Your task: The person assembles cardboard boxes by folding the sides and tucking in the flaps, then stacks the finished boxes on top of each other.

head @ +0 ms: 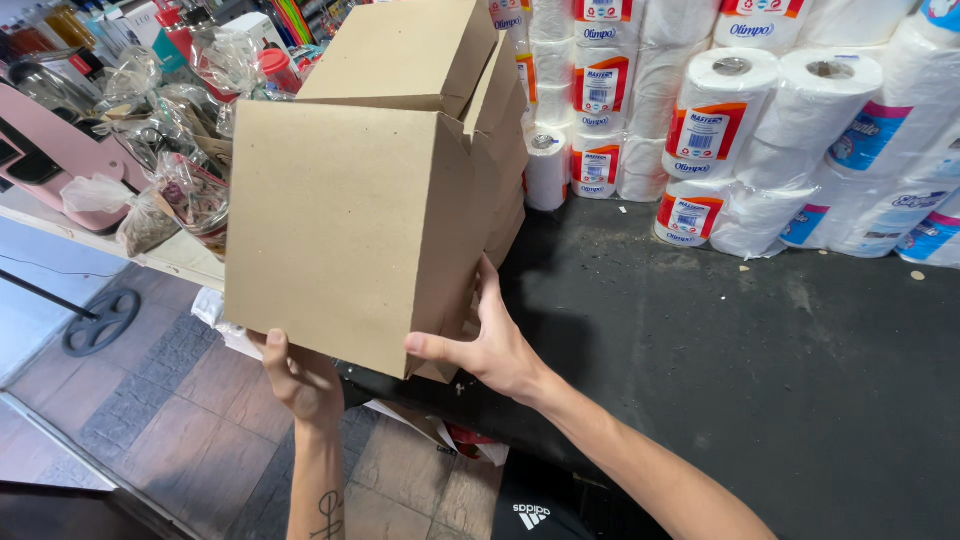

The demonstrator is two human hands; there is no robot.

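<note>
Dark table (760,380) open — paper rolls (760,130) behind

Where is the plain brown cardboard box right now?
In the head view, the plain brown cardboard box is left of centre, held up by the left hand beneath and the right hand at its lower right corner, above the dark tabletop's edge.

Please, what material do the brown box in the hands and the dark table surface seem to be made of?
Brown box: apparently plain cardboard, matte and unprinted, with folded flaps. Dark table surface: perhaps rubber or painted board, dull with pale scuffs; I cannot tell which.
</note>
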